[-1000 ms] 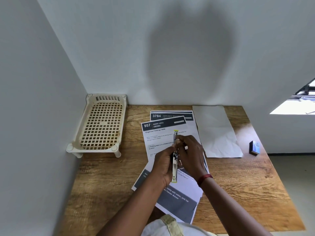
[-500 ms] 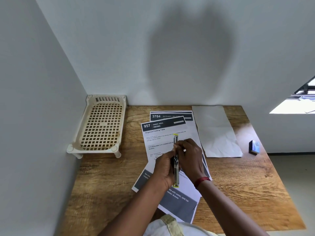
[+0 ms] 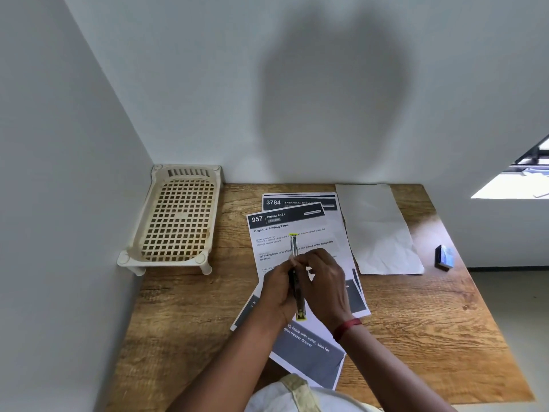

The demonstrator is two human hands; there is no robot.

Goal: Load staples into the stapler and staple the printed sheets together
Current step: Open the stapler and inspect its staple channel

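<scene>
A wooden table [image 3: 190,316] fills the lower frame, pushed into the wall corner. The printed sheets [image 3: 285,230] are fanned loosely at its centre, not yet squared, presumably because stapling is left until loading is done. A cream rack [image 3: 178,218] is parked at the upper left and a blank sheet [image 3: 377,230] at the upper right, both out of the working area. At the centre, above the sheets, the stapler [image 3: 294,245] is held swung open and stretched lengthwise, so that its channel is exposed. It is gripped round the body by the left hand [image 3: 276,289], apparently to steady it. It is pinched near the middle by the right hand [image 3: 326,283]; whether staples are held there cannot be told. A small blue box [image 3: 444,257], likely staples, is left at the right edge.
</scene>
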